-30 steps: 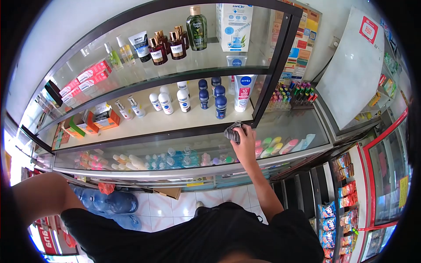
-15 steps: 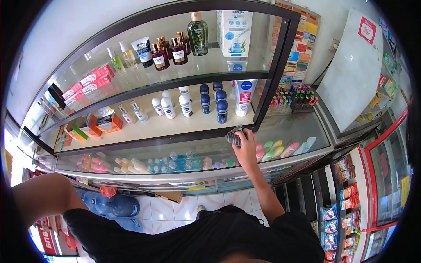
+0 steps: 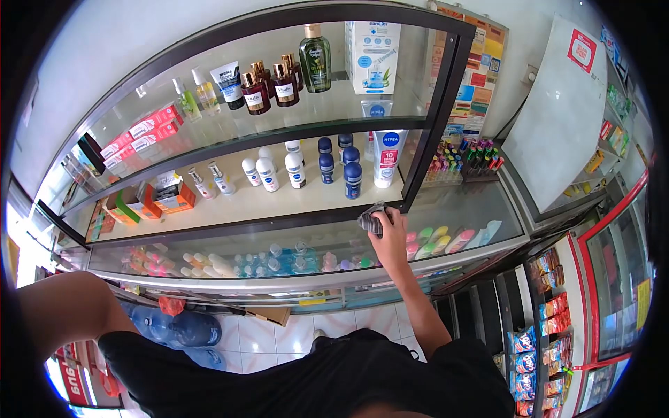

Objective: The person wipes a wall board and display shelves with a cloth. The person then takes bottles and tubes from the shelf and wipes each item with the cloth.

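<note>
My right hand [image 3: 390, 233] is closed on a crumpled grey cloth [image 3: 371, 220], at the dark bottom frame [image 3: 293, 221] of the display shelf near its right corner. Just above it on the lower shelf stand dark blue roll-on bottles [image 3: 352, 180] and a white and blue tube [image 3: 387, 161]. White roll-on bottles [image 3: 266, 174] are further left. Below the cloth, behind the glass counter top, lie colourful bottles [image 3: 440, 238]. My left arm reaches out at the left edge, and its hand is out of view.
The upper shelf holds perfume bottles [image 3: 256, 93], a green bottle [image 3: 316, 59] and a white box [image 3: 373, 59]. Small bottles [image 3: 481, 153] stand right of the frame. Snack packets [image 3: 524, 362] hang at lower right. Blue water jugs [image 3: 188, 327] lie on the tiled floor.
The shelf and its goods appear slightly lower in view than one second ago. My right hand keeps its hold on the cloth near the same corner.
</note>
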The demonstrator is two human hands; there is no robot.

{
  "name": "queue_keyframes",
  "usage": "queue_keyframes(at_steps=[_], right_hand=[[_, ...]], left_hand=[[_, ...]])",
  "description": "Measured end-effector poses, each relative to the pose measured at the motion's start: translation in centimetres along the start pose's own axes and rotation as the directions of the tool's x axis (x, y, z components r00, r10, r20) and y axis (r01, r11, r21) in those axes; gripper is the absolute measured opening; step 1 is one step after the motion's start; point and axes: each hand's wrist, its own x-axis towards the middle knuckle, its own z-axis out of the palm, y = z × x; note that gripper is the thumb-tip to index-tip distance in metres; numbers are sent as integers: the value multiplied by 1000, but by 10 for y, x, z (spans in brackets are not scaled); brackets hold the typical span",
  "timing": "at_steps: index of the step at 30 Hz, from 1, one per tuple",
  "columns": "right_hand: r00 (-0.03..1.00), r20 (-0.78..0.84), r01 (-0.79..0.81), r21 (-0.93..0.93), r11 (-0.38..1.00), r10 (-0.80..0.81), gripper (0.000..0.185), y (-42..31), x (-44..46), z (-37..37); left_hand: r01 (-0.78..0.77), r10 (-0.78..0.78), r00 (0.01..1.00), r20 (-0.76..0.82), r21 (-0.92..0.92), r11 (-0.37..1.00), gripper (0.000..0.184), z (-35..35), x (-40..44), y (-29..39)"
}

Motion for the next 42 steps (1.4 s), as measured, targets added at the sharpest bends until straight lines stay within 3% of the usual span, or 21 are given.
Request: queue_keyframes(at_steps=[36,42], right_hand=[[1000,-27,-9,10,1000,9,45,1,1,2],[1000,-14,11,19,1000,-11,51,3,1,3]], left_hand=[[139,-139,990,29,18,990,22,6,-8,-2],[164,-165,986,33,27,986,22,6,-11,-1]])
